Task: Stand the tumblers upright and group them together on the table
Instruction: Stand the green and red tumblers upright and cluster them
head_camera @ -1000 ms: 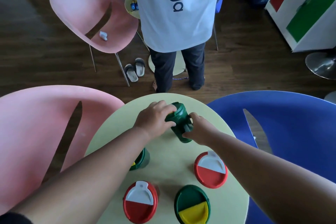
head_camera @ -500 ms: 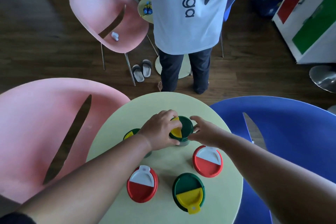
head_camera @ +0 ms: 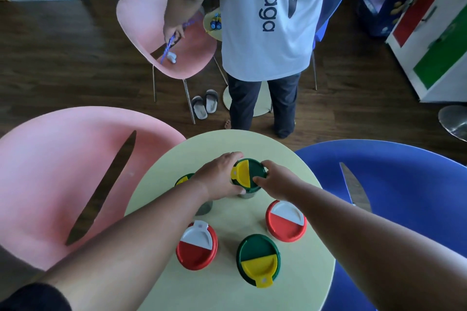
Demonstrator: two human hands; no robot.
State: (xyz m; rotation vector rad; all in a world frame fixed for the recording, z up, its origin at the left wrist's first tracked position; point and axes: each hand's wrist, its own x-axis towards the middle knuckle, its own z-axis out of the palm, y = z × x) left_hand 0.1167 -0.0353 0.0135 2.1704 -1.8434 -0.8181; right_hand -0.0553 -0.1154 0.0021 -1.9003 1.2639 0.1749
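A green tumbler with a green and yellow lid (head_camera: 249,175) stands upright near the middle of the round pale-yellow table (head_camera: 316,247). My left hand (head_camera: 219,177) grips its left side and my right hand (head_camera: 275,179) holds its right rim. Another green tumbler (head_camera: 184,180) stands upright just left of it, mostly hidden behind my left forearm. Nearer me stand a red tumbler with a white flap (head_camera: 197,245), a green tumbler with a yellow flap (head_camera: 257,259) and a second red tumbler (head_camera: 286,221), all upright.
A pink chair (head_camera: 50,179) is close on the table's left, a blue chair (head_camera: 404,197) on its right. A person in a white shirt (head_camera: 270,20) stands just beyond the far edge, beside another pink chair (head_camera: 194,53). Slippers (head_camera: 204,103) lie on the dark wood floor.
The green tumbler lay tilted in both my hands a second ago; it now stands upright on the table. The view has shifted back, showing more of the standing person.
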